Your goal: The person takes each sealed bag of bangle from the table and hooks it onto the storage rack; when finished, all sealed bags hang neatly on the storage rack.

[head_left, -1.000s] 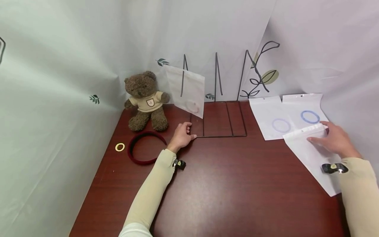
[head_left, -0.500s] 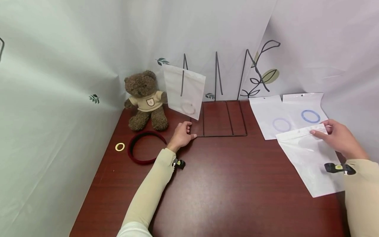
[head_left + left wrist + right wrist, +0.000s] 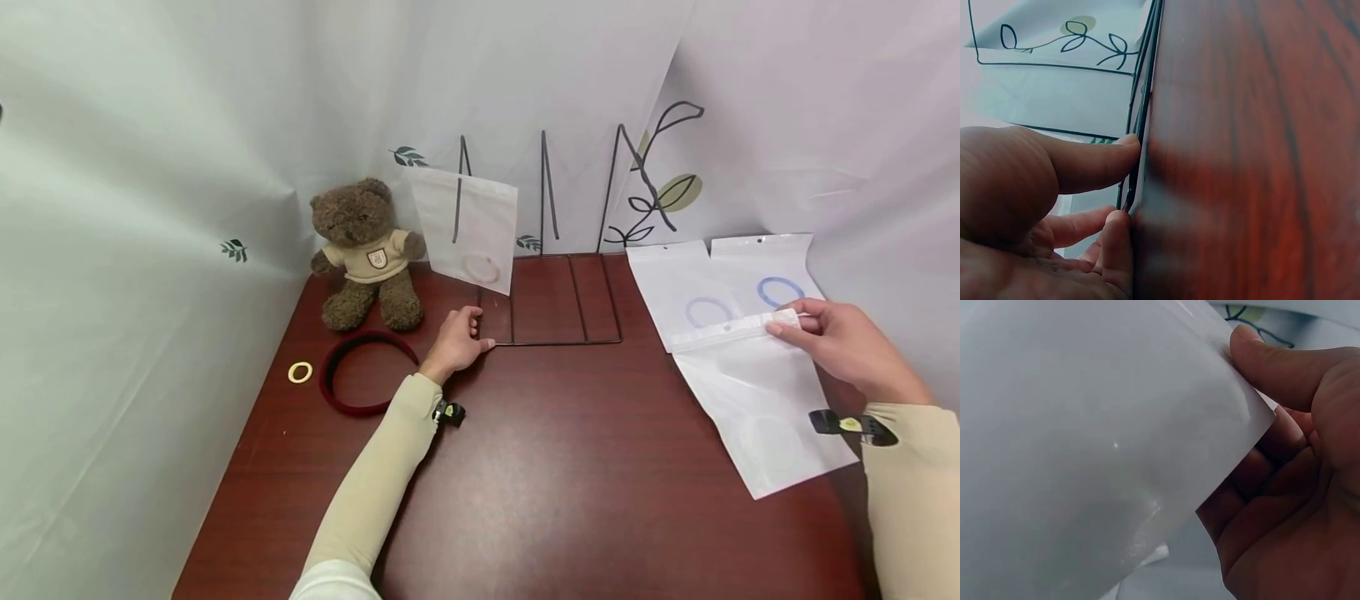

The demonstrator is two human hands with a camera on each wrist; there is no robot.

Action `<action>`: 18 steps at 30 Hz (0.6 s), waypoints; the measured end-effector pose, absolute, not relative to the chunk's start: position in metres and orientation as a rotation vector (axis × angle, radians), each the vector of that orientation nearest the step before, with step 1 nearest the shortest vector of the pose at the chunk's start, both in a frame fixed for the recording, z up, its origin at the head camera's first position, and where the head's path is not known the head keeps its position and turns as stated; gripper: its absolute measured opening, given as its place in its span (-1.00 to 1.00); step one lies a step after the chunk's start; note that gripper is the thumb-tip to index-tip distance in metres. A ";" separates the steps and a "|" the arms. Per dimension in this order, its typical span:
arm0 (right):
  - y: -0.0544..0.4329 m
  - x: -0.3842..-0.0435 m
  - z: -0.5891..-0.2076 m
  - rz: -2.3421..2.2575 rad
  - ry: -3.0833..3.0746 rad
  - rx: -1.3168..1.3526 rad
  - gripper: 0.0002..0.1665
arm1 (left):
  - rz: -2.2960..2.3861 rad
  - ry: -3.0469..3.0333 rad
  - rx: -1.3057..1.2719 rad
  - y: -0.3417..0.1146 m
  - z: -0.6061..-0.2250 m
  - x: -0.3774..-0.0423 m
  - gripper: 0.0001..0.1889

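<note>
My left hand (image 3: 456, 340) grips the front left corner of a black wire rack (image 3: 558, 343) with upright prongs. In the left wrist view the thumb (image 3: 1094, 164) and fingertips lie against the rack's wire. On the leftmost prong hangs a white zip bag (image 3: 474, 218) with a pale ring showing through. At the right, my right hand (image 3: 855, 346) pinches the top corner of another white zip bag (image 3: 757, 400), which hangs tilted over the table. The right wrist view has this bag (image 3: 1097, 444) filling most of it, thumb on the near face and fingers behind.
Two white bags, one with a lilac ring (image 3: 705, 312) and one with a blue ring (image 3: 780, 292), lie at the back right. At the left are a brown teddy bear (image 3: 365, 250), a dark red headband (image 3: 327, 390) and a small yellow ring (image 3: 292, 374). White cloth walls surround the table.
My right hand has drawn its bag leftward over the table, and its lower end has swung left. The hanging bag sways on its prong. My left hand stays at the rack's corner.
</note>
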State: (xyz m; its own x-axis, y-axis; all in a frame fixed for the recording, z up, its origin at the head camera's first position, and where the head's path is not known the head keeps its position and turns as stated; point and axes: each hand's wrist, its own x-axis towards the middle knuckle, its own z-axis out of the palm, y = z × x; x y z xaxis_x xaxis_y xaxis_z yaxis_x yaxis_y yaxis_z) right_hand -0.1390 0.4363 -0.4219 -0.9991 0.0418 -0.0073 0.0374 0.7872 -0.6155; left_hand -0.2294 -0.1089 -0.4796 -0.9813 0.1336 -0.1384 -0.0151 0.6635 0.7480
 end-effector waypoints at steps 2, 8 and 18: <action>0.430 -0.139 -0.417 1.052 -2.947 -0.062 -0.65 | 1.211 2.701 0.101 -0.109 -0.479 -0.230 -0.34; 0.404 -0.140 -0.404 1.144 -2.881 0.027 -0.55 | 1.182 2.714 0.113 -0.110 -0.478 -0.230 -0.35; 0.366 -0.147 -0.388 1.222 -2.740 0.187 -0.70 | 1.183 2.705 0.117 -0.110 -0.479 -0.231 -0.34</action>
